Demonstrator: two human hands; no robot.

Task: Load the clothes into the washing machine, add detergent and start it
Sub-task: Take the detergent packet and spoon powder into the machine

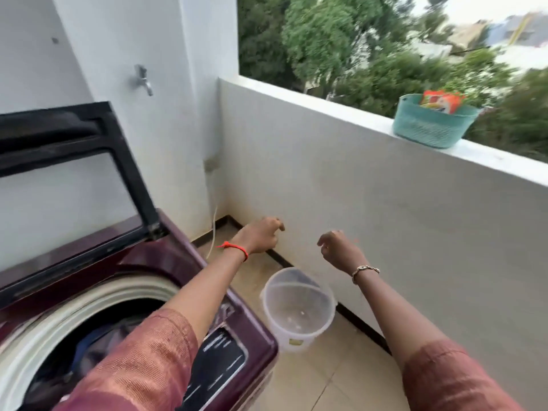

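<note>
1. Left hand reaches forward past the machine's right corner, fingers loosely curled and gripping nothing. A red thread circles its wrist.
2. Maroon washing machine fills the lower left. Its lid stands raised, and dark clothes lie inside the drum, partly under the left forearm.
3. Tap sticks out of the white wall above the lid.
4. Clear plastic bucket stands on the tiled floor just beside the machine, near the balcony wall, below and between the two hands.
5. Right hand is held out about level with the left and apart from it, fingers loosely curled around nothing. A bracelet sits on its wrist.
6. Teal basket sits on the balcony ledge at the upper right, well apart from both hands. Orange detergent packets poke above its rim.
</note>
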